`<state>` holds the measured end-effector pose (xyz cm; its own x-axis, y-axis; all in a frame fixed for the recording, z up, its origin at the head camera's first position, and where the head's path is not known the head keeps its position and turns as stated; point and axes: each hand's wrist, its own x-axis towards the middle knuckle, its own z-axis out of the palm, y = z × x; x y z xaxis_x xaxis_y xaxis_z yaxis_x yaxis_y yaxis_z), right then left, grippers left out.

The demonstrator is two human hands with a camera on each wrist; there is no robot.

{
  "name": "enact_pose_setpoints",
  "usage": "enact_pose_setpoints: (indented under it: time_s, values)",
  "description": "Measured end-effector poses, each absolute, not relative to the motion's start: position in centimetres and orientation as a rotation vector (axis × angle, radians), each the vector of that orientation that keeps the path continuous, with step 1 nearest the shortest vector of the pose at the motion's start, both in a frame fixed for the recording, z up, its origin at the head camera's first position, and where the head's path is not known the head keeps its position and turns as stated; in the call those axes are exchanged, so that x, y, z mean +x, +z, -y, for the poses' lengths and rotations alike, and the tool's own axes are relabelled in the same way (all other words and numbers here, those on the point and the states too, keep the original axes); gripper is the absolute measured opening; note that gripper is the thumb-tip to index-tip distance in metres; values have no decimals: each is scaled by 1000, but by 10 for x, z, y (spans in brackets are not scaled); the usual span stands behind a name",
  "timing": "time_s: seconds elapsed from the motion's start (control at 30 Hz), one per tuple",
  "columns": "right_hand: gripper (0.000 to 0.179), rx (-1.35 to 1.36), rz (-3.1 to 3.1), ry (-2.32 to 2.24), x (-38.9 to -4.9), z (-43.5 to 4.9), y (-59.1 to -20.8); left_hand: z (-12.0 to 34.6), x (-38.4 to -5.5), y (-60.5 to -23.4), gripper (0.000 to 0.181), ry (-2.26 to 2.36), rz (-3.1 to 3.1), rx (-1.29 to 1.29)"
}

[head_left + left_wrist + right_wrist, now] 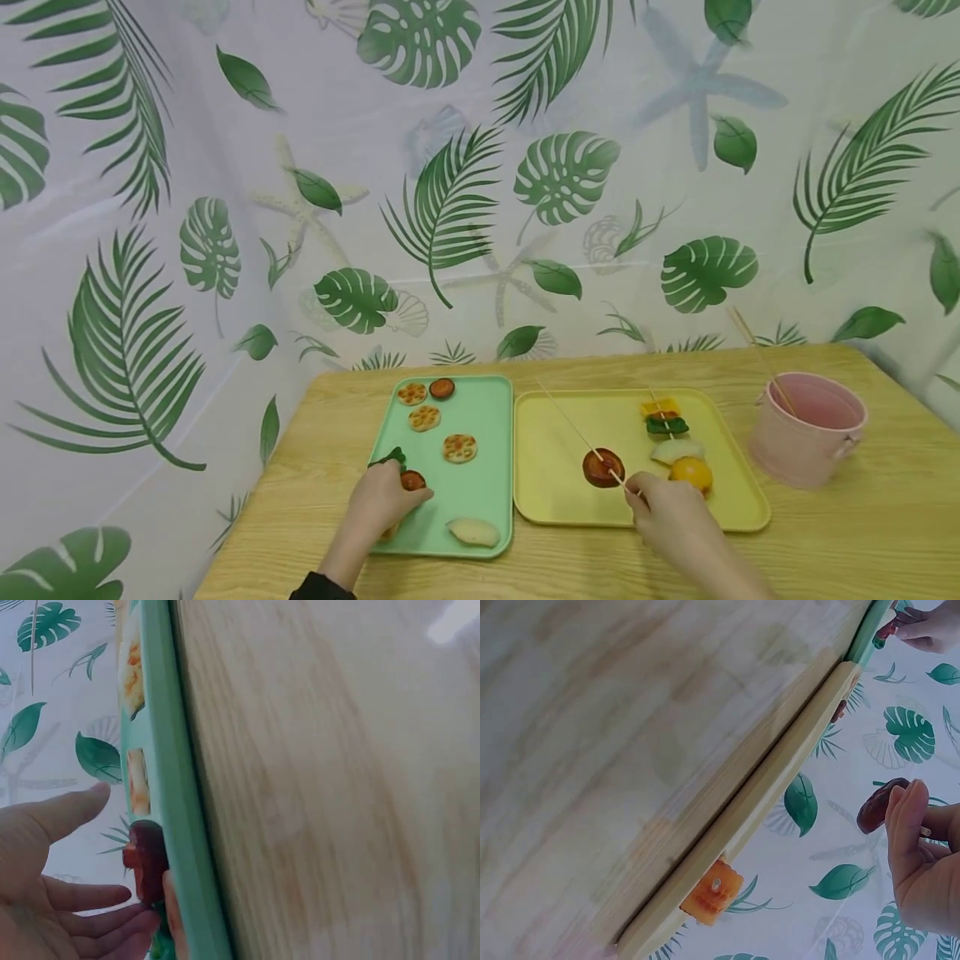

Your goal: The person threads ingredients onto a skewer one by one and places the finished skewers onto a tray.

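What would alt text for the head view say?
A person's right hand grips a skewer running through a round brown piece over a yellow tray; left hand is among food-like pieces on the adjoining green tray. A pink bucket stands right of the trays.

A bare stretch of the green tray [483, 487] right of the left hand [385, 498] runs between a round piece [460, 448] and a pale piece [474, 532]. The front left of the yellow tray [543, 479] lies open, but a skewer [567, 414] in the right hand [677, 510] slants over its middle, food pieces [667, 426] crowd its right side, and a pink bucket [797, 450] stands beyond.
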<state>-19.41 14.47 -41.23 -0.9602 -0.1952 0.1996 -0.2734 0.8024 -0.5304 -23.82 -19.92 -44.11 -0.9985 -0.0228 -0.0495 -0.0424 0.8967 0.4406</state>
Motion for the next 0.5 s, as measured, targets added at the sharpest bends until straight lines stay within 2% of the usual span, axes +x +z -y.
enact_pose_setpoints:
  time_s: [0.2,0.5]
  values:
    - [5,366,2839,932,-191,-142,-416,196,-243,-447,32,644,-3018,-146]
    - [6,330,2843,929,-189,-145,-416,192,-246,-455,37,662,-3077,18]
